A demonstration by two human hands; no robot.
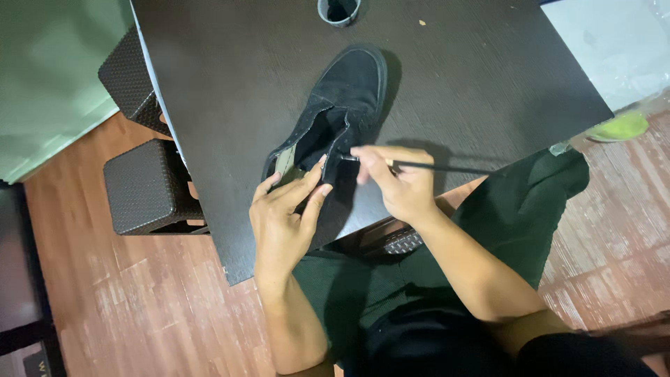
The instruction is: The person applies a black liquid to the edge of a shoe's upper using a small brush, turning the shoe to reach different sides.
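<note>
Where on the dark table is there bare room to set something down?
The table is bare left of the black shoe, and right of it toward the far right corner. It is crowded at the near edge, where the left hand and right hand work at the shoe.

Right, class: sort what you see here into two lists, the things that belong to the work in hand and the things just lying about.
In use:
- black shoe, steadied by the left hand
- black lace, pinched in the right hand at the shoe's opening
- dark table under the shoe

Lying about:
- small grey cup at the table's far edge
- two woven stools
- green object on the floor
</note>
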